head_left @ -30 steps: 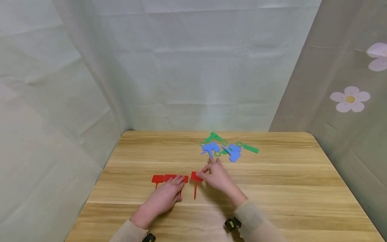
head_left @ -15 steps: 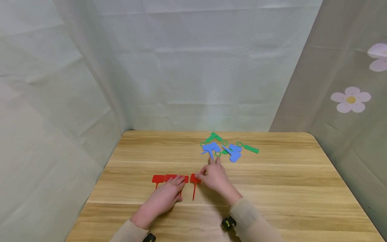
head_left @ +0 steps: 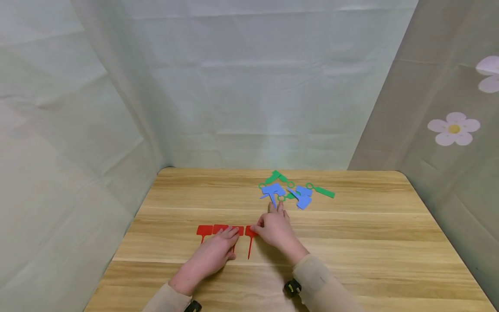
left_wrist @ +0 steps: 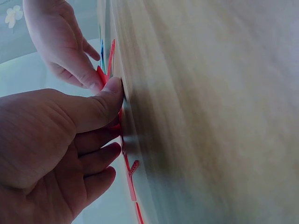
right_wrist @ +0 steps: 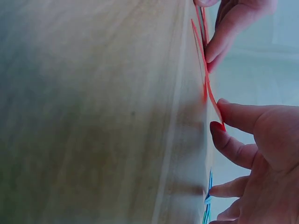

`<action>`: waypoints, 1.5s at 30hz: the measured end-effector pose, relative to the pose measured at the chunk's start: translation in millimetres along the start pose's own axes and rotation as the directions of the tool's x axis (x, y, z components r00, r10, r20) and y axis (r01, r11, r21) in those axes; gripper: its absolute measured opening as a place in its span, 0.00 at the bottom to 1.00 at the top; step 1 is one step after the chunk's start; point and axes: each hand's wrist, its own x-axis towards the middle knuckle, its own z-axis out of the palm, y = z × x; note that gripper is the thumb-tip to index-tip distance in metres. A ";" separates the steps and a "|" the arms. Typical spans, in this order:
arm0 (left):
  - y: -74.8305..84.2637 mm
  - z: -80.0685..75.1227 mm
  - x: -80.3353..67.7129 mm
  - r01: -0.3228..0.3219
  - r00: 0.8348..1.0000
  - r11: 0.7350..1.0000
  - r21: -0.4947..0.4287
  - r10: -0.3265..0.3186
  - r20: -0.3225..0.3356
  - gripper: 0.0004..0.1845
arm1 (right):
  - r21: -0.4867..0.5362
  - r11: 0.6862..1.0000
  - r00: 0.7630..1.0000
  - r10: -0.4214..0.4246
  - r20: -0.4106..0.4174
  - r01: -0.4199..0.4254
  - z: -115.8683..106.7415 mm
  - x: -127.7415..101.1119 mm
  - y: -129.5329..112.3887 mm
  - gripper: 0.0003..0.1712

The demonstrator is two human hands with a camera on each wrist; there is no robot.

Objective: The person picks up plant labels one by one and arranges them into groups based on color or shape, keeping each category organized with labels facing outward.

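My right hand pinches the head of a red T-shaped plant label between thumb and forefinger. In the right wrist view this label is tilted, its head lifted off the table and its pointed stem low. To its left, a row of three more red labels lies flat, heads nearly edge to edge. My left hand rests with extended fingers on the middle and right ones, hiding part of their stems. The held label's head stands beside the row's right end, with a narrow gap between.
Beyond my right fingertips lies a loose pile of blue T-shaped labels and green ring-ended tags. Both hands are on a wood-grain table, with pale cloth hanging behind it and at both sides.
My right hand has shifted slightly left and nearer to me with the pinched red label, so the label's head is closer to the row and more level with it. My left hand stays put.
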 end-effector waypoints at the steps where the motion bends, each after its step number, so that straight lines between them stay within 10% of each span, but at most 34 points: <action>1: 0.1 0.1 -0.1 -0.003 1.000 1.000 -0.001 0.003 -0.004 0.33 | -0.009 1.000 1.000 0.002 0.000 -0.002 -0.1 -0.4 -0.7 0.18; 45: 0.9 0.5 -0.4 -0.071 0.996 0.994 0.089 0.076 -0.055 0.33 | -0.044 0.999 0.999 0.008 -0.040 -0.010 -0.2 -0.9 1.0 0.16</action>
